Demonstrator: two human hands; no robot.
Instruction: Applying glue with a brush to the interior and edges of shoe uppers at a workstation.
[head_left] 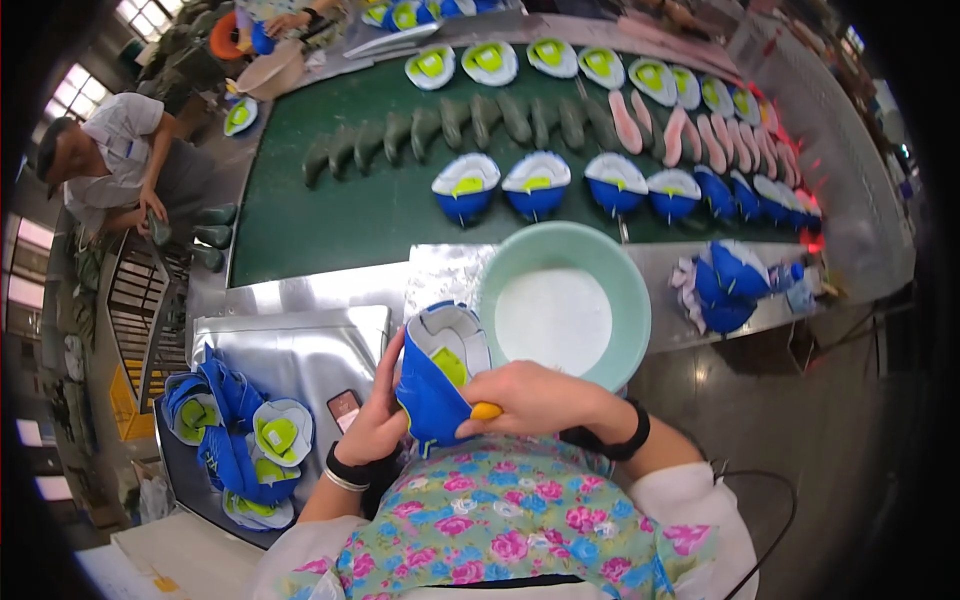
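Note:
A blue shoe upper with a white lining and a lime-green patch inside is in front of my body. My left hand grips it along its left side, thumb and fingers around the edge. My right hand is closed on a yellow-handled tool at the upper's right side. The working end of that tool is hidden, so its kind does not show. Just beyond my right hand stands a pale green basin with white material in it.
A metal tray at left holds several blue uppers and a phone. On the green conveyor belt lie rows of uppers, dark foot-shaped lasts and pink insoles. More uppers pile up at right. A co-worker sits at far left.

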